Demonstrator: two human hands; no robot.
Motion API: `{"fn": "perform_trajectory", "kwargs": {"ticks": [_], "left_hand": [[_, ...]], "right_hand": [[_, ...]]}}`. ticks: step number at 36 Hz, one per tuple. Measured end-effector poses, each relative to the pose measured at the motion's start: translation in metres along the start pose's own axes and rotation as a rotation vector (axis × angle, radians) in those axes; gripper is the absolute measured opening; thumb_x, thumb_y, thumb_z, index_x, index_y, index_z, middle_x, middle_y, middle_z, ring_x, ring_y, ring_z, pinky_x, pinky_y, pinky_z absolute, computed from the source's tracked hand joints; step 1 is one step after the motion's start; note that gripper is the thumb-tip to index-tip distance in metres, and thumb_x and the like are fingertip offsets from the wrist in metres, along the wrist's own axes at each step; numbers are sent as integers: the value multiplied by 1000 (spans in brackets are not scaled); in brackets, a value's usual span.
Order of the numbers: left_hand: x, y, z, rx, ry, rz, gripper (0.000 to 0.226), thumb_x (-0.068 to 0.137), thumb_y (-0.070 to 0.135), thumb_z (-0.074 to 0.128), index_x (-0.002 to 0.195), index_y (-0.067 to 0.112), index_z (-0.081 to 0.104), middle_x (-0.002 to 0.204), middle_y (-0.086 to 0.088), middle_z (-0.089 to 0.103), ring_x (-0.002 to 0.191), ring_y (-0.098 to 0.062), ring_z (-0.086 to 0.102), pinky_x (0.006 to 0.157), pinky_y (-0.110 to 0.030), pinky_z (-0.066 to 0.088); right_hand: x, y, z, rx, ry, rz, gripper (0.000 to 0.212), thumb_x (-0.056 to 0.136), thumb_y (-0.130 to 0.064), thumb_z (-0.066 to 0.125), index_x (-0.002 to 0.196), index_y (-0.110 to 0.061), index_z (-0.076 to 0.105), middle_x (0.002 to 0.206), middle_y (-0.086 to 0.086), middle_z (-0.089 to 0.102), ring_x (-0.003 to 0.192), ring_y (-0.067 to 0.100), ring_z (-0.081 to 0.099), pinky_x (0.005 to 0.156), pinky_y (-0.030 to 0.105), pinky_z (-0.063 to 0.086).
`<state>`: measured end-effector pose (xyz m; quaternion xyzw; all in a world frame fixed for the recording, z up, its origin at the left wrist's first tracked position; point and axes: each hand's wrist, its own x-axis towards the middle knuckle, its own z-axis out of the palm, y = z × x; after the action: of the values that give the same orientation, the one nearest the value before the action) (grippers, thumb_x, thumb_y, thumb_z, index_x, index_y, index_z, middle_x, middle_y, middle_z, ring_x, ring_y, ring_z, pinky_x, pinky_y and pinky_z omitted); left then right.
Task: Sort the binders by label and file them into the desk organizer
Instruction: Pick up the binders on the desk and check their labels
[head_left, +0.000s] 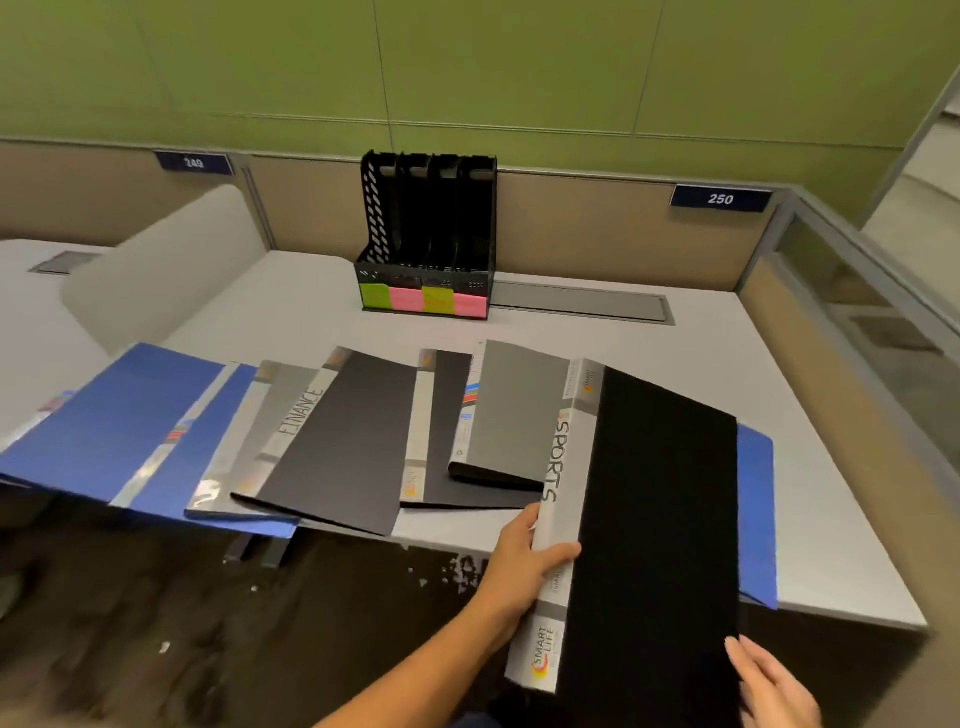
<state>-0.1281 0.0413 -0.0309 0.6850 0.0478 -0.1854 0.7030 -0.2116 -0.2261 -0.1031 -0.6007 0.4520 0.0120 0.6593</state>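
At the near edge of the grey desk (649, 364), the left hand (524, 566) curls its fingers over the spine of a black binder (654, 545) marked SPORTS, with SMART LIFE printed lower down, thumb behind. The right hand (774, 686) lies with fairly straight fingers against the binder's lower right corner. This binder is raised and tilted, overhanging the desk edge, above a blue folder (756, 514). Leftward lie a grey binder (514, 410), another black one (447, 415), a black binder reading FINANCE (332, 441), and two blue binders (119, 421), several jutting past the edge. Bare desk separates them from the black desk organizer (431, 234), its slots fronted by green and pink sticky notes (423, 300); plaques read 249 (193, 163) and 250 (720, 199).
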Motion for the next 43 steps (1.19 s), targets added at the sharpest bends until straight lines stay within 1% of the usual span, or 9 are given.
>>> {"fn": "perform_trajectory", "kwargs": {"ticks": [3,6,10,14,22,28,36,40,43], "left_hand": [[-18,5,-18,3,32,18,52,87,31,74,133,37,49,127,7,62,115,-16,64,98,-40,56],[-30,10,-30,-7,52,30,54,88,31,74,135,37,49,127,6,63,115,-18,64,98,-42,56],[-44,16,-49,4,89,45,54,86,33,74,133,40,49,126,6,63,114,-19,65,97,-43,57],[-53,20,-70,76,103,75,50,85,39,75,126,48,48,124,11,63,112,-15,65,96,-41,57],[-49,27,-100,156,49,95,47,87,48,70,124,56,42,122,19,57,110,-7,62,88,-27,58],[-33,39,-132,169,1,87,45,85,60,64,115,70,32,119,33,50,111,0,57,77,-14,52],[16,41,-185,203,-79,65,41,89,59,60,106,82,30,118,41,47,112,10,53,86,-17,48],[43,37,-210,184,-110,33,45,91,57,58,124,68,29,133,30,48,121,2,52,101,-27,48],[61,31,-224,160,-138,9,55,94,48,59,142,48,32,142,17,48,125,-5,52,109,-37,46]], "right_hand": [[-1,2,24,-64,-23,12,45,82,-29,82,121,-13,65,113,7,71,115,28,64,107,51,45],[-10,-3,42,-105,-44,2,54,83,-38,80,129,-19,60,114,2,68,109,25,63,103,49,48],[-20,0,70,-28,-71,-8,41,87,-39,75,120,-16,66,114,3,71,108,24,63,95,43,49],[-49,-9,99,-23,-112,30,18,91,-34,72,88,-17,66,98,9,70,116,33,61,90,42,49],[-68,-25,150,23,-144,82,48,105,-35,46,141,-3,50,144,20,52,138,36,45,118,52,30],[-80,-43,191,-101,-105,51,50,107,-33,42,139,5,49,143,27,50,135,42,44,115,48,31],[-77,-43,233,-95,-26,-13,39,103,-37,50,121,-5,62,124,16,65,124,37,57,108,50,41],[-69,-40,247,-66,54,-49,25,102,-37,54,103,-16,66,117,10,68,119,32,59,105,47,43],[-61,-40,258,-85,168,-26,47,100,-39,56,136,-9,55,140,11,58,134,31,50,114,51,36]]}}
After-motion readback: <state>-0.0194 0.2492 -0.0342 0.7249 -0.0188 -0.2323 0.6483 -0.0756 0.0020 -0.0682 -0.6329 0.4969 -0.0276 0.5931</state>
